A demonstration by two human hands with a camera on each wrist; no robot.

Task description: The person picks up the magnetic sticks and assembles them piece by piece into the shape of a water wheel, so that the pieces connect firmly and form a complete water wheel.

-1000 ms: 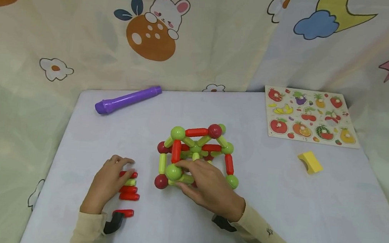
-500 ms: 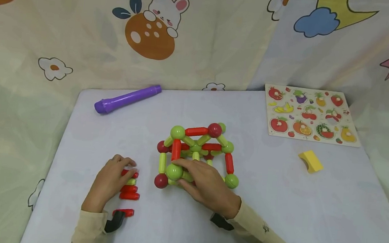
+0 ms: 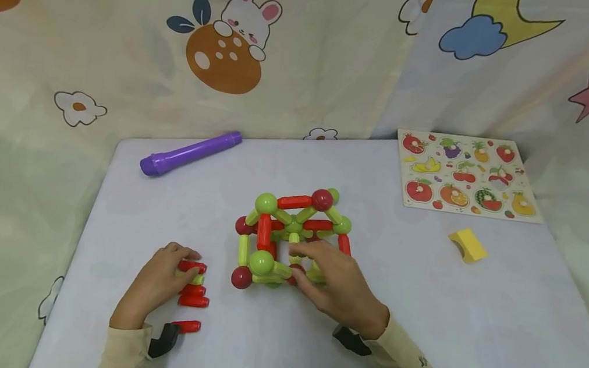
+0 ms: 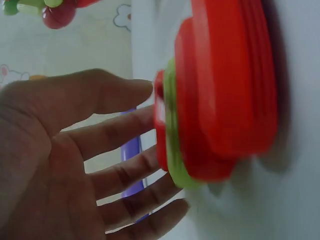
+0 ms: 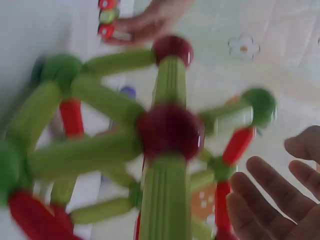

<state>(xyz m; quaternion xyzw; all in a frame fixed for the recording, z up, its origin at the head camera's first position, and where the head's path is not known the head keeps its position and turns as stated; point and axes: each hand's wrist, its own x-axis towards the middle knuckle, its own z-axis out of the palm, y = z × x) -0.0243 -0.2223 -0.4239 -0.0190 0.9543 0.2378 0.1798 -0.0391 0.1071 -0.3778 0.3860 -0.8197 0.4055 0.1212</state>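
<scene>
A frame of magnetic sticks and balls in red and green stands mid-table. My right hand hovers at its near right side, thumb and index spread apart, holding nothing. In the right wrist view its fingers are apart from the frame, beside a green ball. My left hand lies beside a row of loose sticks, several red and one green stick. Its thumb is at the farthest red stick, with the other fingers loosely extended beyond. Part of the frame's right side is hidden behind my right hand.
A purple toy microphone lies at the back left. The fruit puzzle board is at the back right, with a yellow arched block in front of it. A printed cloth hangs behind the table.
My right hand has let go of the front green ball and moved right, away from it. The left hand stays by the sticks, shifting only slightly.
</scene>
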